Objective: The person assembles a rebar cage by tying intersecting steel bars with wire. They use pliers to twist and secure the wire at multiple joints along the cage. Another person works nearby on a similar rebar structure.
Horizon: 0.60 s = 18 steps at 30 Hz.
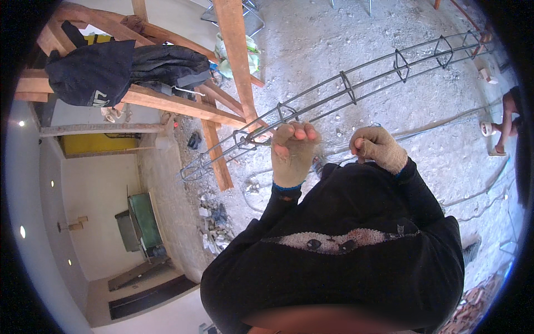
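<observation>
Both my hands wear beige fingerless gloves and are raised in front of my black top. My left hand (292,156) has its palm turned up and its fingers loosely bent, apart from the thumb. It is right beside a long rebar cage (347,87), whose thin bars and square stirrups run from lower left to upper right. Thumb and fingers of my right hand (381,149) are pressed together; what they pinch, if anything, is too small to make out. A faint thin strand (334,145) shows between the hands.
Wooden beams (183,106) form a support at the left, with dark clothing (92,72) draped over it. Rubble (217,225) lies on the rough floor at lower left. Cables (434,125) cross the floor. Another person's leg (505,119) shows at the far right.
</observation>
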Tool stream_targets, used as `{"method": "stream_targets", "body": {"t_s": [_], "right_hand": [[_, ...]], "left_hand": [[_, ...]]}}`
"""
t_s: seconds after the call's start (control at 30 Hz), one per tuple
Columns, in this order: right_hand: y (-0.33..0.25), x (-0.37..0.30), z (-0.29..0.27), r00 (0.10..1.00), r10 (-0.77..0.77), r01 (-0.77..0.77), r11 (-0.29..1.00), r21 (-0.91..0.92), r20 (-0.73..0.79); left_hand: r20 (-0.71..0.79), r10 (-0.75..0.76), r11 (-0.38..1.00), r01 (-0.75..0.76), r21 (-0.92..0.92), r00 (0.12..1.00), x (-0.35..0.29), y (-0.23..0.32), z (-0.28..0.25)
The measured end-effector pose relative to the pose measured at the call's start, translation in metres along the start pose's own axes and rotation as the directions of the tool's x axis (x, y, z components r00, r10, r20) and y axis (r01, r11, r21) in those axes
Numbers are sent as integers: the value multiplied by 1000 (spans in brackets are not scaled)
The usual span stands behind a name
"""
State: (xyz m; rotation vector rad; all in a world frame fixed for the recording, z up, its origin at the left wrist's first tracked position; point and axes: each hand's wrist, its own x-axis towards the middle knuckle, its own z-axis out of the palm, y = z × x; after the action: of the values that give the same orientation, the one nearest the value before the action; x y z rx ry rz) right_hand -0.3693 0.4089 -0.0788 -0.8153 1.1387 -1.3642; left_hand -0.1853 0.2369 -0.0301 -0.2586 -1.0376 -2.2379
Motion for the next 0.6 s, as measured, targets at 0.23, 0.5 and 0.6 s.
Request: {"method": "stream_targets", "body": {"t_s": [0.23,0.5,0.6], "right_hand": [[3,3,1,991,-73,75,997,20,-112],[0,1,-1,998,21,-20,999,28,-65],[-5,2,-3,997,30,-39,991,-124,-71]], "left_hand": [[-130,-61,993,47,-109,990,2,2,17],[-152,66,996,-74,-48,986,-1,-7,2],[-189,57,998,-61,-16,980,-6,-5,-3]]}}
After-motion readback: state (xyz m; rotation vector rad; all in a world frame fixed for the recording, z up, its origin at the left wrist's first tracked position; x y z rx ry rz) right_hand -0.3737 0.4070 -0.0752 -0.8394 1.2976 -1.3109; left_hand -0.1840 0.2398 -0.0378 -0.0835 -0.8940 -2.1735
